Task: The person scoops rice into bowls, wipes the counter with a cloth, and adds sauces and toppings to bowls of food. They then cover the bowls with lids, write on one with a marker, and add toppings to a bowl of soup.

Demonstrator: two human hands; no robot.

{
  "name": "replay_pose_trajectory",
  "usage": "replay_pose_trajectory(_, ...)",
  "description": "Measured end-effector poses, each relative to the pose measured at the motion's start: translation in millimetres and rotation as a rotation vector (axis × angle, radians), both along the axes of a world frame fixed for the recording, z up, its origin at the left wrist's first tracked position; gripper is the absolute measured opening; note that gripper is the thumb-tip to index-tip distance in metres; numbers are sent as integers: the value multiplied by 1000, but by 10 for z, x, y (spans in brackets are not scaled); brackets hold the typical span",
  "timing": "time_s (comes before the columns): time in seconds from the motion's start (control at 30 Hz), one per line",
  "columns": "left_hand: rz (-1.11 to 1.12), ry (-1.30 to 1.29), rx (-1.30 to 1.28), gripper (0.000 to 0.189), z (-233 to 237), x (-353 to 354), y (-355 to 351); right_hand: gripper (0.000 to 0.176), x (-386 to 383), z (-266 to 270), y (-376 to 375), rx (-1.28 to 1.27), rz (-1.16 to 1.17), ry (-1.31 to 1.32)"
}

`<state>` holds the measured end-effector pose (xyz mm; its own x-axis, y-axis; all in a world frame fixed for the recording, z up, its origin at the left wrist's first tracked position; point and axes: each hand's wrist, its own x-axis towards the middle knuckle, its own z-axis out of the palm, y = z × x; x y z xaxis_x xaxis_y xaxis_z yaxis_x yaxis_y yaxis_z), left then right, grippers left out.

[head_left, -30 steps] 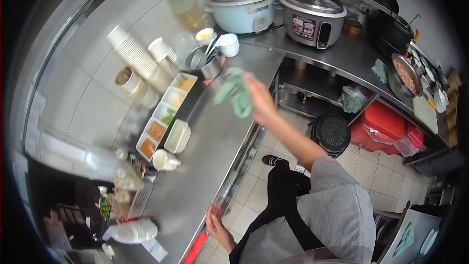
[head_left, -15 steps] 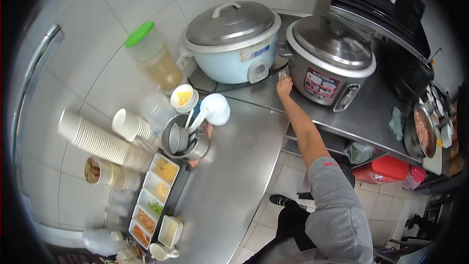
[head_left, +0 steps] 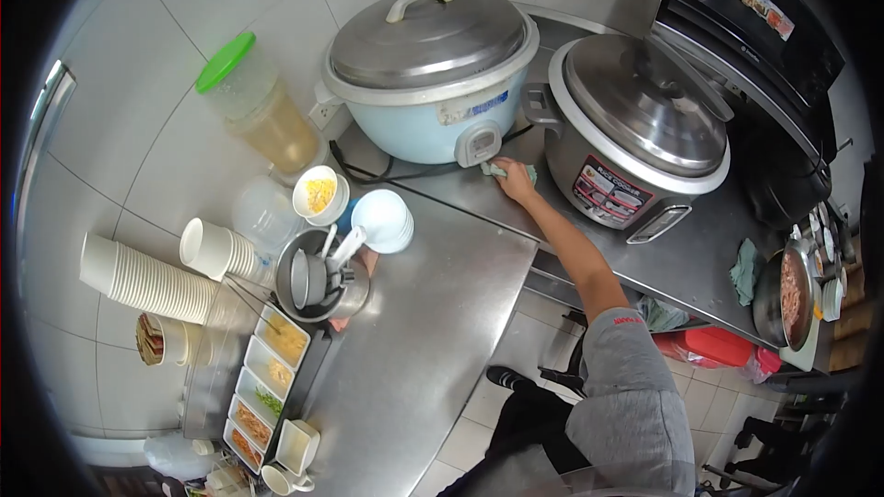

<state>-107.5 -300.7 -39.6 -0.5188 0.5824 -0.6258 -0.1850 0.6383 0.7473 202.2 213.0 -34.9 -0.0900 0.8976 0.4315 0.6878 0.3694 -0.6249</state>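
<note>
My right hand (head_left: 517, 184) is closed on a pale green cloth (head_left: 495, 169) and presses it to the steel counter (head_left: 460, 186). It sits in the gap between a light blue rice cooker (head_left: 405, 124) and a grey rice cooker (head_left: 575, 152), just below the blue cooker's switch panel. Both cookers have their metal lids on. A dark power cord (head_left: 433, 170) lies on the counter left of the hand. My left hand is out of view.
Left stand a green-lidded container (head_left: 267, 124), stacked paper cups (head_left: 157, 281), a metal pot with ladles (head_left: 354, 299) and a topping tray (head_left: 267, 368). At right are another green cloth (head_left: 744, 271), a pan of meat (head_left: 772, 313) and a black appliance (head_left: 746, 28).
My right hand has slid left and toward me with the cloth, from beside the grey cooker to below the blue cooker's panel. The camera view has shifted slightly.
</note>
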Motion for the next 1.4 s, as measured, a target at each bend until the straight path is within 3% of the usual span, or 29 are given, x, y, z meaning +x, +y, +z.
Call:
replay_pose_trajectory(0.03, -3, -2, -4, 39, 7, 30, -37, 20, 16, 131, -138, -49, 18, 77)
replay_pose_trajectory(0.13, -8, -8, 1, 39, 29, 78, -123, 20, 51, 425, -543, -644, 145, 367)
replay_pose_trajectory(0.17, -12, -10, 4, 39, 40, 95, -146, 21, 76, 258, -592, -657, 198, 198)
replay_pose_trajectory(0.27, -28, -2, 4, 39, 78, 114, -209, 28, -155, 6, -1108, 65, 189, -4)
replay_pose_trajectory(0.37, -56, 7, 21, 39, 110, 118, -306, 34, -349, 197, -1574, 95, 57, -234)
replay_pose_trajectory(0.47, -108, 11, 55, 39, 122, 108, -511, 35, -507, -24, -1359, 73, -66, -150)
replay_pose_trajectory(0.57, -165, 16, 91, 39, 148, 88, -721, 22, -576, 58, -1327, -29, -203, -86)
replay_pose_trajectory(0.67, -227, 19, 135, 38, 152, 49, -952, 10, -357, 135, -1423, -589, -191, 970)
replay_pose_trajectory(0.7, -245, 21, 153, 38, 145, 29, -1044, 14, -227, 345, -1747, -703, -17, 1333)
replay_pose_trajectory(0.8, -343, 18, 203, 38, 127, -12, -1288, 26, -6, 429, -2795, -706, 315, 1793)
replay_pose_trajectory(0.87, -450, 14, 232, 38, 136, -31, -1387, 35, 103, 538, -3747, -726, 444, 1955)
replay_pose_trajectory(0.97, -673, -15, 233, 38, 165, 36, -1461, 41, 374, 225, -5096, -740, 493, 1944)
replay_pose_trajectory(1.0, -745, -34, 232, 38, 157, 122, -1480, 40, 492, 36, -5501, -780, 408, 2033)
replay_pose_trajectory(1.03, -809, -50, 229, 38, 158, 216, -1481, 44, 589, -116, -5900, -660, 377, 2067)
replay_pose_trajectory(1.13, -989, -72, 214, 38, 164, 546, -1478, 47, 957, -63, -7088, -606, 218, 2227)
replay_pose_trajectory(1.2, -1090, -81, 203, 38, 172, 788, -1507, 50, 1215, -70, -7726, -451, 167, 2200)
replay_pose_trajectory(1.4, -1343, -102, 203, 38, 243, 1634, -1583, 51, 1797, -93, -8907, 23, -114, 2198)
